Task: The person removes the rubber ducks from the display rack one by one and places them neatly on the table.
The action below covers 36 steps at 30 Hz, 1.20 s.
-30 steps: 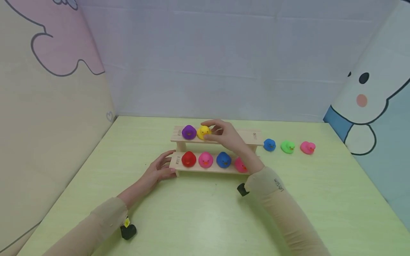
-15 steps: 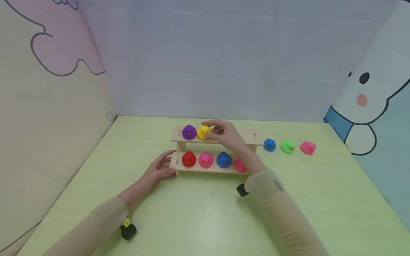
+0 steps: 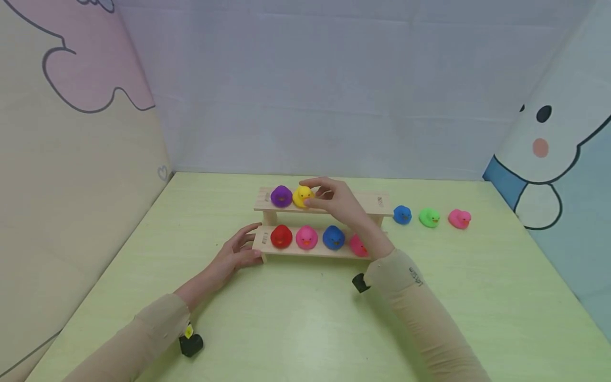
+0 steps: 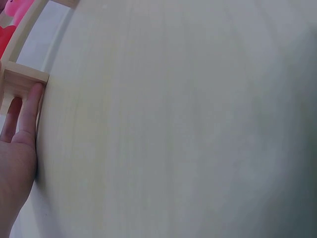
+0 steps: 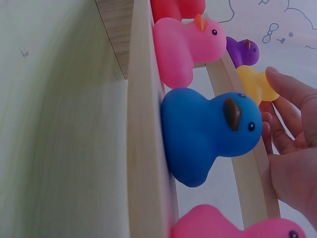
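Note:
A two-step wooden rack point(image 3: 372, 202) bears small rubber ducks. My right hand point(image 3: 336, 201) pinches a yellow rubber duck point(image 3: 302, 196) on the upper step, beside a purple duck point(image 3: 281, 196). In the right wrist view the thumb point(image 5: 290, 87) lies against the yellow duck point(image 5: 255, 82). My left hand point(image 3: 234, 257) holds the left end of the lower step, thumb in front and fingers towards the back. Its fingers touch the rack's leg point(image 4: 25, 74) in the left wrist view. The lower step carries a red duck point(image 3: 281, 237), a pink duck point(image 3: 306, 238), a blue duck point(image 3: 333, 238) and another pink duck point(image 3: 358, 245), partly behind my right forearm.
On the table point(image 3: 286, 318), right of the rack, stand a blue duck point(image 3: 402, 215), a green duck point(image 3: 429, 217) and a pink duck point(image 3: 460, 218). Cloth walls point(image 3: 286, 95) enclose the table's back and sides. A black wrist device point(image 3: 191, 345) hangs below the left sleeve.

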Each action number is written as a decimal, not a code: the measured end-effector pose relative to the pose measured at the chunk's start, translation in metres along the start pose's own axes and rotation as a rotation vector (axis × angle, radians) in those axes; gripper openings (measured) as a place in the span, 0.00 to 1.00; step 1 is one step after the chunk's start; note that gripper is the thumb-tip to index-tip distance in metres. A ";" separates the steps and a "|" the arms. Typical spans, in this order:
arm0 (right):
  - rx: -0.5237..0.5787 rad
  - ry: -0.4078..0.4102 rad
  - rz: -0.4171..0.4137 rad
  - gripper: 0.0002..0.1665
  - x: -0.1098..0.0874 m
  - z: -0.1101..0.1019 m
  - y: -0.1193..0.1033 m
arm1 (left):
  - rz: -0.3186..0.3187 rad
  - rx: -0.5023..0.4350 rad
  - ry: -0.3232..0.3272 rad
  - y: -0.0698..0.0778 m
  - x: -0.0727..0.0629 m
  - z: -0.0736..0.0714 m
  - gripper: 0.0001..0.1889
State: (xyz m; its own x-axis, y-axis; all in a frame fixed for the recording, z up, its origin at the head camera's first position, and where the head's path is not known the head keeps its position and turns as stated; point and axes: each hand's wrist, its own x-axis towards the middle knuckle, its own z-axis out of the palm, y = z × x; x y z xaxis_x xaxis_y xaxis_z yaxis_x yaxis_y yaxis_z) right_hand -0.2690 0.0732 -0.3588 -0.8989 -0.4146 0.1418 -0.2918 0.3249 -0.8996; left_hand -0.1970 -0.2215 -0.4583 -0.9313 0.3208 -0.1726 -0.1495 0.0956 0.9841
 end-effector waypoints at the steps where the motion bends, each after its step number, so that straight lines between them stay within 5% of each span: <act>1: 0.001 -0.001 0.000 0.24 0.000 0.000 0.000 | -0.002 -0.001 0.001 0.000 0.000 0.000 0.37; 36: 0.005 0.018 0.010 0.24 -0.006 0.001 -0.002 | -0.007 -0.011 0.011 0.000 0.001 0.000 0.36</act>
State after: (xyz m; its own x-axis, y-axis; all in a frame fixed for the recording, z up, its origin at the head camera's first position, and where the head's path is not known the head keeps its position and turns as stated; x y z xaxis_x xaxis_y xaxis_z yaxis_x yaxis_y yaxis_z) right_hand -0.2625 0.0741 -0.3587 -0.9076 -0.3958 0.1398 -0.2807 0.3245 -0.9033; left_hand -0.1976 -0.2216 -0.4588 -0.9339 0.3096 -0.1788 -0.1592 0.0877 0.9833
